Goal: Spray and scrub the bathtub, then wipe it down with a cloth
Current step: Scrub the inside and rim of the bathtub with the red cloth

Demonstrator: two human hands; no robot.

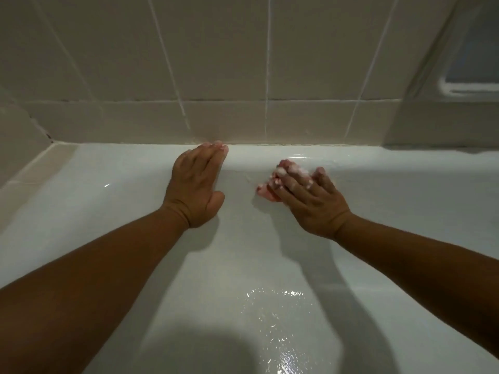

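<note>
The white bathtub (pixel 113 201) fills the lower view, its far inner wall wet and its floor glistening with water. My left hand (pixel 195 184) lies flat on the far wall, fingers straight and fingertips up on the rim by the tile joint. My right hand (pixel 307 201) presses a pink scrubbing sponge (pixel 266 190) against the far wall just under the rim. White foam covers my fingertips and the sponge, and most of the sponge is hidden under the fingers.
Beige wall tiles (pixel 221 63) rise straight from the tub's far rim. A tiled ledge (pixel 35 166) runs along the left end. A white window frame (pixel 469 87) sits in a recess at the upper right.
</note>
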